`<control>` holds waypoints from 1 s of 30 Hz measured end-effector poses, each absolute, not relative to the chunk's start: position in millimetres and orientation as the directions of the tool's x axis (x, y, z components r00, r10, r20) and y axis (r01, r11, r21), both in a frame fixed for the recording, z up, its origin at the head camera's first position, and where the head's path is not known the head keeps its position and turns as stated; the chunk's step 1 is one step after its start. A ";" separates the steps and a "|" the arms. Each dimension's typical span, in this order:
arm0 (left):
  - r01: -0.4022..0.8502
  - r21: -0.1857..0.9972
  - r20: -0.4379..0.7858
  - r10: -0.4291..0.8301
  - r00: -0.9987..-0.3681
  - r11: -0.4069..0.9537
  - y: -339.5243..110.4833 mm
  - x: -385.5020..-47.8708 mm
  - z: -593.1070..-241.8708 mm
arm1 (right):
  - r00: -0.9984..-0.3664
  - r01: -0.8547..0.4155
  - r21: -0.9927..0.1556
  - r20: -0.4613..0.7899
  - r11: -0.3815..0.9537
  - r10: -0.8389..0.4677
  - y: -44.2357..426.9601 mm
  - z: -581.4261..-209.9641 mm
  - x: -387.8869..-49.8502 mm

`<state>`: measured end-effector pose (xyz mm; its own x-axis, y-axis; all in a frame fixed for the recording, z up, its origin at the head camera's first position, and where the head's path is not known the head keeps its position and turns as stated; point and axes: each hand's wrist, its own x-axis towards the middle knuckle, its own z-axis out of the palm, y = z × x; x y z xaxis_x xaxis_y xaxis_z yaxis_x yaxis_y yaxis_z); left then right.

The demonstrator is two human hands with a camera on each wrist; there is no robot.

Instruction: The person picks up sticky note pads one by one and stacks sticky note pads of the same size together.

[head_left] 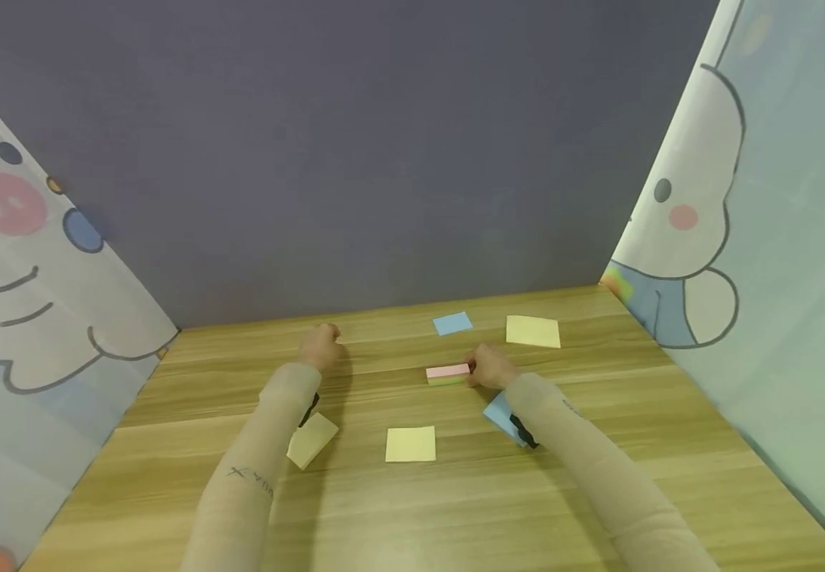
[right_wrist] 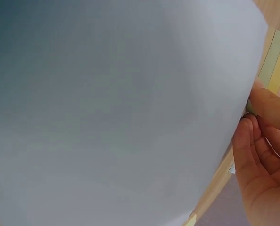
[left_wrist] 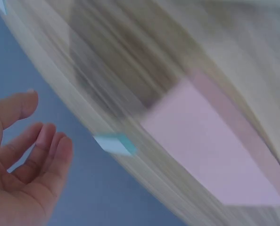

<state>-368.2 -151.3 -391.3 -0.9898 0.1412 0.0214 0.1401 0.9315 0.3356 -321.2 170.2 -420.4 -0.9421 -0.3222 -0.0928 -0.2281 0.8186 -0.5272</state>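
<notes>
My left hand (head_left: 321,347) is above the back left of the wooden table, fingers loosely bent. In the left wrist view that hand (left_wrist: 29,160) holds nothing, with a gap between thumb and fingers. My right hand (head_left: 492,366) pinches the right end of a small pad of striped sticky notes (head_left: 448,374), pink at the back and green in front. The right wrist view has the thumb and fingertips of the right hand (right_wrist: 267,155) at the edge of that pad, striped green, yellow and pink (right_wrist: 274,66). A blue sticky-note pad (head_left: 503,415) lies under my right wrist.
Pale yellow pads lie by my left forearm (head_left: 313,439), at the front middle (head_left: 410,444) and at the back right (head_left: 533,331). Near the back edge is another blue pad (head_left: 452,323). A dark panel (head_left: 398,159) stands behind the table (head_left: 412,516), with printed sheets on both sides.
</notes>
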 end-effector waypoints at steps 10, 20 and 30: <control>-0.070 0.420 -0.150 -0.006 -0.989 0.905 -198.5 -375.4 -399.1 | -0.946 -0.219 -0.534 -0.090 0.817 -0.312 165.0 -424.5 -321.3; -0.108 0.390 -0.131 -0.061 -0.990 0.915 -195.3 -385.2 -409.1 | -0.955 -0.191 -0.552 -0.086 0.811 -0.284 168.6 -422.5 -321.8; -0.114 0.307 -0.101 -0.087 -0.991 0.945 -198.5 -400.8 -422.6 | -0.960 -0.191 -0.542 -0.072 0.818 -0.272 167.3 -424.0 -320.3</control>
